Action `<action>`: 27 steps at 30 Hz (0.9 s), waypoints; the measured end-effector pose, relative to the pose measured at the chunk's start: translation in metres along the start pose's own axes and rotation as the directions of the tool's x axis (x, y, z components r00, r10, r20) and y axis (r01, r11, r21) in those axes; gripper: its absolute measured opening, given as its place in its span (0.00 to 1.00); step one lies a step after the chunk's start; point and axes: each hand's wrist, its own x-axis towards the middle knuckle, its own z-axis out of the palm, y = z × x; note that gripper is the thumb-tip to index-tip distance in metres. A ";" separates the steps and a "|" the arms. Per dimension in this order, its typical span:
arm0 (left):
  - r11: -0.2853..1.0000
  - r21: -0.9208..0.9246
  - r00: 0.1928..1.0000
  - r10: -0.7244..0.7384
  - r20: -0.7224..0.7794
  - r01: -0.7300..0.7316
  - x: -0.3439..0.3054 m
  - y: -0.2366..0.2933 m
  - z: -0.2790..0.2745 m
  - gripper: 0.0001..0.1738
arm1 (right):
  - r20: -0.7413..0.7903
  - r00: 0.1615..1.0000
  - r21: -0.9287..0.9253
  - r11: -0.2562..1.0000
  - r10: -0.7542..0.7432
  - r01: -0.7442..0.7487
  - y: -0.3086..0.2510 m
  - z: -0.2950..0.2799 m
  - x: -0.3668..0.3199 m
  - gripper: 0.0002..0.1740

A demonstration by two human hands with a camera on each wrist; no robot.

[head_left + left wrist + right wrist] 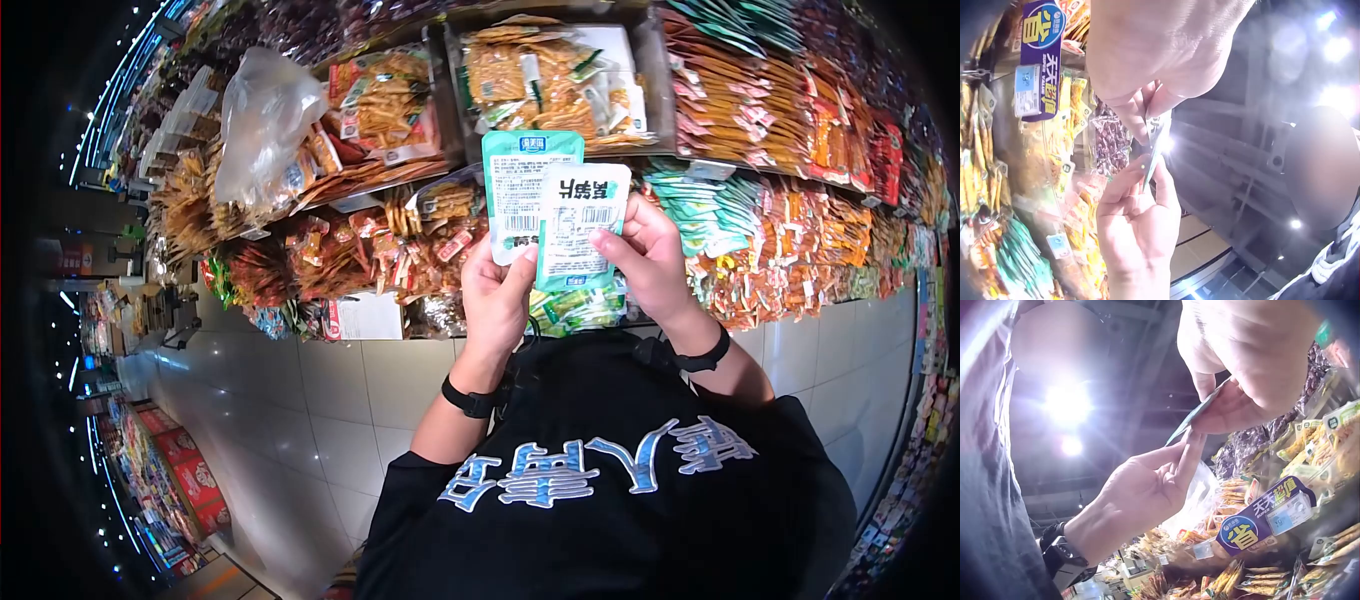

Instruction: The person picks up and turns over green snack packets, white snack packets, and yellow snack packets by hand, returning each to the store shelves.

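Observation:
Two flat white packets with teal edges are held up before the chest in the head view. My left hand (pixel 497 290) pinches the lower part of the left packet (pixel 515 185). The right packet (pixel 585 215) overlaps it in front, gripped by my right hand (pixel 652 262) with the thumb on its printed face. In the left wrist view the packets show edge-on (pixel 1155 147), between my left hand (pixel 1160 53) above and my right hand (pixel 1140 234) below. The right wrist view shows a thin packet edge (pixel 1194 415) by the fingers of both hands.
Snack bins surround the hands: yellow packs (pixel 500 75), a clear plastic bag (pixel 265 125) at left, teal packs (pixel 700 215) and orange packs (pixel 745 95) at right. A purple price sign (pixel 1041 59) hangs on the shelf. Tiled floor (pixel 320 390) lies below the stand.

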 end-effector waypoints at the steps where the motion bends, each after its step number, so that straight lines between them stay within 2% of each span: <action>1: 1.000 -0.011 1.000 0.011 0.022 -0.011 -0.002 -0.006 0.010 0.19 | -0.001 1.000 0.022 1.000 -0.018 0.018 -0.005 -0.008 -0.004 0.08; 6: 0.999 0.031 1.000 0.006 0.022 -0.007 -0.010 -0.044 0.051 0.20 | -0.029 0.998 0.085 0.995 -0.052 0.054 -0.033 -0.049 -0.020 0.08; 9: 0.999 -0.029 0.999 0.013 0.035 -0.012 -0.013 -0.068 0.075 0.21 | -0.035 0.992 0.122 0.985 -0.118 0.121 -0.033 -0.078 -0.028 0.08; 15: 0.995 0.093 0.998 -0.049 0.033 0.046 -0.021 -0.107 0.106 0.20 | -0.054 0.995 0.033 0.995 -0.087 0.089 -0.040 -0.127 -0.045 0.07; 17: 0.969 0.225 0.992 -0.113 0.050 0.099 -0.021 -0.109 0.122 0.18 | -0.114 0.975 -0.071 0.981 -0.189 0.182 -0.031 -0.135 -0.046 0.06; 19: 0.926 0.357 0.983 -0.164 0.078 0.126 -0.019 -0.113 0.130 0.16 | -0.069 0.991 -0.125 0.987 -0.115 0.106 -0.044 -0.142 -0.051 0.10; 21: 0.898 0.415 0.968 -0.216 0.131 0.144 -0.019 -0.124 0.126 0.17 | -0.029 0.999 0.021 0.999 0.031 -0.031 -0.039 -0.152 -0.052 0.15; 23: 0.837 0.533 0.949 -0.258 0.183 0.125 -0.018 -0.127 0.127 0.17 | 0.025 0.996 0.046 0.995 0.091 -0.092 -0.039 -0.159 -0.049 0.14; 24: 0.782 0.614 0.932 -0.294 0.212 0.108 -0.016 -0.127 0.129 0.17 | 0.048 0.997 0.018 0.998 0.065 -0.066 -0.041 -0.166 -0.043 0.12; 25: 0.814 0.567 0.902 -0.334 0.272 0.130 -0.015 -0.125 0.130 0.21 | 0.059 0.998 -0.032 0.999 -0.011 0.013 -0.050 -0.172 -0.034 0.11; 27: 0.806 0.590 0.895 -0.299 0.332 0.050 -0.014 -0.125 0.125 0.23 | 0.004 0.978 -0.365 0.910 -0.208 0.195 -0.083 -0.193 -0.007 0.10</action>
